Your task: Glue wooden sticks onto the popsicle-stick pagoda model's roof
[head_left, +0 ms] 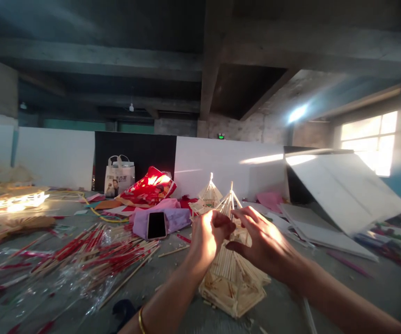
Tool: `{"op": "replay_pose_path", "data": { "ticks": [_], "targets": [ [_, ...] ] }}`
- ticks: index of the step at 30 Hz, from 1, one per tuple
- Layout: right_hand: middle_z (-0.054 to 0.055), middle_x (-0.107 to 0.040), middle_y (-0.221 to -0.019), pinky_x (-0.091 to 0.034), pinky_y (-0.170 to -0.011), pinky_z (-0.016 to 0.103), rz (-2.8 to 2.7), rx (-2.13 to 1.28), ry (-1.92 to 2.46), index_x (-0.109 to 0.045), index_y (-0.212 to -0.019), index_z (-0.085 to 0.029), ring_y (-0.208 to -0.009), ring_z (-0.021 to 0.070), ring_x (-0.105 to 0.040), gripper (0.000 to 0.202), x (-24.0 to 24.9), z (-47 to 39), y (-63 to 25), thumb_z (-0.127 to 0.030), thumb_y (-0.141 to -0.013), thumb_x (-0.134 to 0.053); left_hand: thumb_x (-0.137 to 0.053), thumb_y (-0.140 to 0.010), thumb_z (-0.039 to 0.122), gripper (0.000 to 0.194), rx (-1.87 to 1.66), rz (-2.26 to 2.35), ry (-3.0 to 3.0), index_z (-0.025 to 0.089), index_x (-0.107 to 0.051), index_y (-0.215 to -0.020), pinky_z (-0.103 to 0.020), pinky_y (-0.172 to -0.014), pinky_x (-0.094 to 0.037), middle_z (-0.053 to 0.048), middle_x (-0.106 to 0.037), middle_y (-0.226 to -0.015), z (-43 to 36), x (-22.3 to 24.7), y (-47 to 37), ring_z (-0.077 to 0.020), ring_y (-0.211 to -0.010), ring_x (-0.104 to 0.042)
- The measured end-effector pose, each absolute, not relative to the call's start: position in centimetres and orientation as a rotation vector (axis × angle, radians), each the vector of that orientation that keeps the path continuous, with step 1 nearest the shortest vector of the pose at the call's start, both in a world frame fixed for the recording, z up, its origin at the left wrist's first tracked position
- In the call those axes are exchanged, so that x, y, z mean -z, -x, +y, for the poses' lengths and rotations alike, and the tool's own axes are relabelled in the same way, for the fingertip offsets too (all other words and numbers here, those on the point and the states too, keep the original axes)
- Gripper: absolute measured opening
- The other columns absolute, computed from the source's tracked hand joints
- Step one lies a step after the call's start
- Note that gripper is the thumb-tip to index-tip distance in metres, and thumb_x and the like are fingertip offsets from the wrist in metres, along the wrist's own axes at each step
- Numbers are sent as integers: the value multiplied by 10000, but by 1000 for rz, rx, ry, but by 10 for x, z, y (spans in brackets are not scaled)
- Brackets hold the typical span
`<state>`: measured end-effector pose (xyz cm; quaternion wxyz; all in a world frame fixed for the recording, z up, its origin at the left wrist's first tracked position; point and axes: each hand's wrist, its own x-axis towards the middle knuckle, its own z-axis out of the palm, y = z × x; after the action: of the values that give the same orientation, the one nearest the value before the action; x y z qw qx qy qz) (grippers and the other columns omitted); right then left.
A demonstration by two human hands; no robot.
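A small wooden-stick model of a tiered tower (235, 292) stands on the grey work surface, with a pointed roof of thin sticks rising between my hands. My left hand (207, 236) is at the left of the roof, its fingers curled together; whatever they pinch is hidden. On the other side, my right hand (261, 236) is beside the roof with thumb and fingers apart, and nothing shows in its grip. Both hands cover part of the upper tier. Just behind stands a second pointed stick model (210, 192).
Red-and-natural sticks (117, 257) and clear plastic wrap lie scattered at left. A phone (156, 225) rests on purple cloth (179, 215). Behind are a white bag (119, 176) and red fabric (148, 188). A white board (346, 190) leans at right; a lit model (12, 199) stands far left.
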<state>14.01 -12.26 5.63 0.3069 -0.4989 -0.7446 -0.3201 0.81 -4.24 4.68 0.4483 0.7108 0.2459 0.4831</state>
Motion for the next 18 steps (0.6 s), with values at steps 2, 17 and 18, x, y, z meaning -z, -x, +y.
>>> {"op": "replay_pose_path", "data": {
  "ticks": [2, 17, 18],
  "targets": [
    [75, -550, -1046, -507, -790, 313, -1971, 789, 1326, -491, -1155, -139, -901, 190, -552, 533, -58, -123, -140, -301, -709, -733, -682, -624, 301, 193, -1192, 606, -1695, 156, -586, -707, -205, -478, -398, 16, -592, -564, -40, -43, -13, -95, -502, -527],
    [79, -543, -1009, -454, -820, 402, -1891, 915, 1474, -528, -1177, -169, -937, 236, -503, 517, -59, -99, -157, -372, -733, -698, -633, -651, 270, 125, -1344, 701, -1742, 164, -605, -711, -201, -530, -389, 26, -586, -588, -12, -29, 6, -92, -537, -506],
    [78, -543, -1007, -449, -818, 403, -1894, 954, 1480, -536, -1163, -170, -932, 237, -499, 503, -58, -98, -157, -384, -736, -695, -632, -651, 271, 128, -1353, 679, -1739, 165, -607, -718, -202, -533, -391, 24, -589, -599, -11, -27, 7, -93, -544, -508]
  ]
}}
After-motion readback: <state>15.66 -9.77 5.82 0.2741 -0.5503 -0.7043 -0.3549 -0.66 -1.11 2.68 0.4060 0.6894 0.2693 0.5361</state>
